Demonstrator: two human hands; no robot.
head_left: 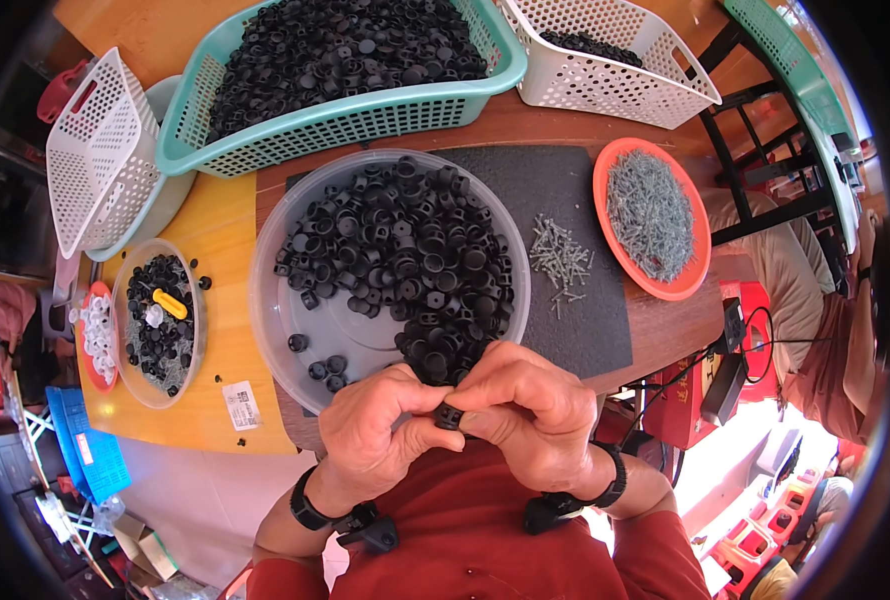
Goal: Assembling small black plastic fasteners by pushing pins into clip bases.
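Note:
Both hands meet just below the clear round tub point(275, 330). My left hand point(370, 430) and my right hand point(530, 410) pinch one small black plastic cap point(450, 414) between their fingertips, close to my red shirt. The tub in front of them holds a heap of black caps point(405, 260), piled toward its right side. A small pile of grey screws point(558, 255) lies loose on the dark mat point(565, 200) to the right of the tub.
A teal basket point(345, 120) full of black caps stands behind the tub. A white basket point(615, 60) is at the back right, another white basket point(100, 150) lies tilted at left. An orange plate point(700, 235) holds screws. A smaller clear bowl point(160, 320) sits left.

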